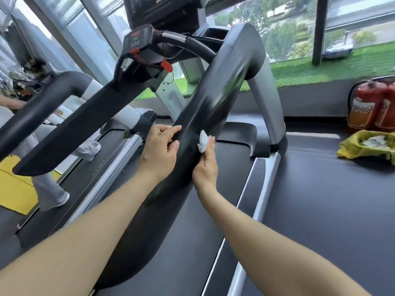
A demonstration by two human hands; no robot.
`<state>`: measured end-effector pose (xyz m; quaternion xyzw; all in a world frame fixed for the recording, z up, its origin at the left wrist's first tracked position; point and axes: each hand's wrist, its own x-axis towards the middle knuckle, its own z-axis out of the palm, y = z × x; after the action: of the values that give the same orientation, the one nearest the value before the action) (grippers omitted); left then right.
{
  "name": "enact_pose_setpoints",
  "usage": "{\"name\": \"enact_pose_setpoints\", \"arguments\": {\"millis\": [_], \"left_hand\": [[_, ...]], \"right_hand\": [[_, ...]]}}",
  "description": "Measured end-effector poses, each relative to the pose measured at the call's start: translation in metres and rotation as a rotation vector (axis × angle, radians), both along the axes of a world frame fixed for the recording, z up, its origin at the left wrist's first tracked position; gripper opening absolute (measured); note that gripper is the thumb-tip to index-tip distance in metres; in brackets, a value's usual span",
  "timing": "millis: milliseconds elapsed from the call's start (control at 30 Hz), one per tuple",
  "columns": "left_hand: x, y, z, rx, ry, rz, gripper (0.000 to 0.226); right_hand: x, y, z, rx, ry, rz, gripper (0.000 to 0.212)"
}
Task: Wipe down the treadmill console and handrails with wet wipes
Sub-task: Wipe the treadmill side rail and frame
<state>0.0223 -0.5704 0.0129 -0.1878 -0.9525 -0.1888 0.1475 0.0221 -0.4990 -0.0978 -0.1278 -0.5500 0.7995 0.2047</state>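
The right black handrail (pixel 215 99) of the treadmill runs from the console area down toward me. My left hand (pixel 160 152) grips its left side, thumb over the top edge. On the rail's right side, my right hand (pixel 206 165) pinches a small white wet wipe (pixel 203 141) against the surface. The console (pixel 139 39) with its small display and red safety clip (pixel 166 65) sits higher up, and the left handrail (pixel 70 124) slants across the left.
A yellow bag (pixel 363 148) holding used wipes lies on the neighbouring belt at right, in front of red fire extinguishers (pixel 372 103). Another person's legs (pixel 49 184) stand on the treadmill to the left. Windows (pixel 288 28) rise beyond the console.
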Motion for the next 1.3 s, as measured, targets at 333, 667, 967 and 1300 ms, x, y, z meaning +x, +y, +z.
{"name": "enact_pose_setpoints", "arguments": {"millis": [333,667,967,1300], "left_hand": [[0.006,-0.008,0.005,-0.09,0.01,-0.185,0.044],[-0.006,-0.008,-0.003,-0.095,0.06,-0.16,0.045],[0.0,-0.006,-0.002,-0.053,0.046,-0.1,0.047],[0.005,-0.007,0.0,-0.036,-0.013,-0.077,0.045]], "right_hand": [[0.108,-0.094,-0.016,-0.002,0.079,0.063,0.063],[0.023,-0.033,-0.015,-0.082,-0.034,-0.007,0.056],[-0.108,0.064,-0.016,-0.183,-0.081,-0.04,0.054],[-0.129,0.092,0.01,-0.187,-0.014,-0.029,0.053]]}}
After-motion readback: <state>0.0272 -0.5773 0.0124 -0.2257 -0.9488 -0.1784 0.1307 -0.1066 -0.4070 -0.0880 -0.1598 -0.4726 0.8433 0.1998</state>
